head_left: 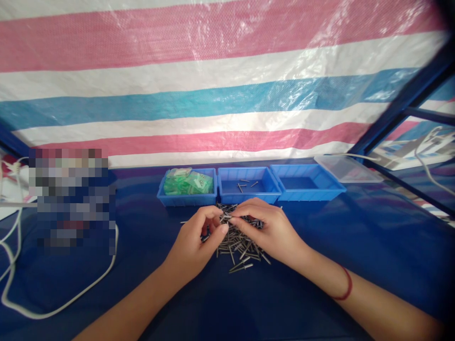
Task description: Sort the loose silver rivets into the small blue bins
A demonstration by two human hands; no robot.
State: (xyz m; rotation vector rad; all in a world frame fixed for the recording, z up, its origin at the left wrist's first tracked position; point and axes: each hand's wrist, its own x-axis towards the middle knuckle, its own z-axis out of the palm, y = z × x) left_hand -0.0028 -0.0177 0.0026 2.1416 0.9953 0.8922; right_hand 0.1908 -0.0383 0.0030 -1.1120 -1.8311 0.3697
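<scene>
A heap of metal blind rivets [240,244] lies on the dark blue table, and both hands are over it. My right hand [272,227] pinches a blind rivet [226,218] between thumb and forefinger, its free end pointing left. Close to that end is my left hand [197,239], its fingers curled and its thumb apart from the forefinger. No rivet shows clearly between the left fingertips; the inside of that palm is hidden. Just behind the heap stands a middle blue bin [249,195] with several loose rivets [241,185] in it.
A left blue bin [186,201] contains green plastic packets [188,182]. The right blue bin [311,194] stands beside a clear plastic sheet [346,169]. White cable [64,310] loops over the left of the table [220,308]. Striped tarpaulin [213,104] hangs behind; a blurred patch covers the left.
</scene>
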